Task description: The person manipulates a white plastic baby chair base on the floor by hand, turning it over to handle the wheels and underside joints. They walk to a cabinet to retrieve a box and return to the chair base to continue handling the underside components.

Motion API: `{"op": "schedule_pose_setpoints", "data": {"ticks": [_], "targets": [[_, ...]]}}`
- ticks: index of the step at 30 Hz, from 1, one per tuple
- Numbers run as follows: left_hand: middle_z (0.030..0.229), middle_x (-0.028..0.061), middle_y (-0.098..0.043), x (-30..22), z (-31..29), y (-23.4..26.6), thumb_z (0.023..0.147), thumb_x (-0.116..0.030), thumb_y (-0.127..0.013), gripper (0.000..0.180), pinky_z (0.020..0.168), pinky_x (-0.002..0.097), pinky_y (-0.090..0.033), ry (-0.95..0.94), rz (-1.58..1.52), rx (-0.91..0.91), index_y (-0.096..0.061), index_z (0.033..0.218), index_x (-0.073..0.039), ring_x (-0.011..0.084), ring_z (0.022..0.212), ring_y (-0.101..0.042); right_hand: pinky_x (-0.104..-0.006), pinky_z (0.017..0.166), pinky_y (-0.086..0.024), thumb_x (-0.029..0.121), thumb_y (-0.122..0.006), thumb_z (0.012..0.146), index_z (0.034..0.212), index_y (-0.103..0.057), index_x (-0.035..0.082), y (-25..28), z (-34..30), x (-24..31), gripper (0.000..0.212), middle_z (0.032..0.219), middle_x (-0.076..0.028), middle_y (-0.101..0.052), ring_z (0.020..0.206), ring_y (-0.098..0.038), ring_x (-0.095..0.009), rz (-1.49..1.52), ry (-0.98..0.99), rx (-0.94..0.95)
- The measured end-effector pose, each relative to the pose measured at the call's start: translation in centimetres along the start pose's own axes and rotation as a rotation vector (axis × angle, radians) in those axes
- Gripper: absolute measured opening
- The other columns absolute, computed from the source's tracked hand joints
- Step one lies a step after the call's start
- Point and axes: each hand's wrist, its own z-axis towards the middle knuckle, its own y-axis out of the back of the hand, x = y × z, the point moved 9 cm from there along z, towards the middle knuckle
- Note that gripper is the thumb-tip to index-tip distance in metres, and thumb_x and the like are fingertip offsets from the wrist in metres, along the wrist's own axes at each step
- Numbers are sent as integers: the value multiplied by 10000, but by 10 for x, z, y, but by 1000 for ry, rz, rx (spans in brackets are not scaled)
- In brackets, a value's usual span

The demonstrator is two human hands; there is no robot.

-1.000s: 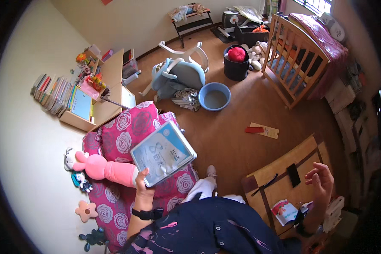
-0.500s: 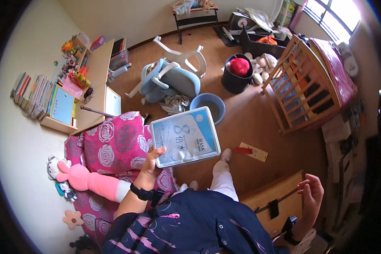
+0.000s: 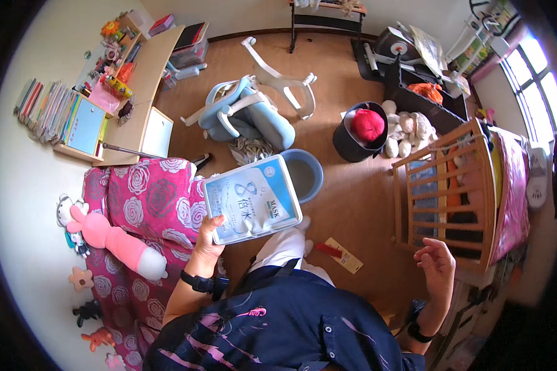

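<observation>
While hands (image 3: 208, 241) apart, box (image 3: 252, 198) in left

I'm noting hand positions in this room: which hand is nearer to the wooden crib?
Right. The right hand is raised empty beside the wooden crib's near end in view; the left hand is well to its left, gripping the flat box.

Here's the box (image 3: 252, 196), flat and rectangular with rounded corners, white and pale blue on top, a stronger blue down its right side, glossy rim all around. It looks closed, printed face up! It's held in the air, turned slightly anticlockwise, the left hand (image 3: 209, 240) gripping it by the near left corner, thumb on top.
</observation>
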Motion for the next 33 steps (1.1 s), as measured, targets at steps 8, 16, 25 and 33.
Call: {"op": "schedule_pose_setpoints", "data": {"ticks": [8, 16, 25, 33], "targets": [[1116, 135, -586, 14, 98, -40, 692, -208, -698, 625, 899, 411, -461, -68, -50, -132, -463, 1229, 9, 282, 1016, -575, -209, 652, -439, -1, -538, 863, 1110, -555, 2, 35, 129, 1, 248, 810, -46, -615, 721, -538, -84, -5, -42, 57], [1134, 105, -587, 24, 174, -94, 736, -254, -676, 581, 937, 422, -423, -149, -77, -226, -476, 1225, -13, 274, 1052, -554, -198, 636, -433, -31, -521, 836, 1108, -556, 2, 88, 244, 2, 276, 817, -23, -597, 734, -533, -75, 24, -31, 86], [1211, 107, -536, 43, 216, -133, 759, -191, -621, 582, 943, 454, -410, -347, -219, -385, -423, 1281, -25, 276, 1107, -513, -213, 678, -439, -29, -506, 823, 1078, -562, -16, 104, 416, 25, 262, 819, -27, -587, 750, -536, -83, -71, -19, 189], [1181, 127, -524, 23, 241, -138, 811, -224, -540, 502, 936, 410, -422, -508, 169, -623, -438, 1253, -10, 264, 1098, -509, -216, 701, -446, -11, -492, 847, 1106, -545, -25, 52, 538, 49, 264, 810, -49, -602, 749, -552, -87, -198, 40, 387]]}}
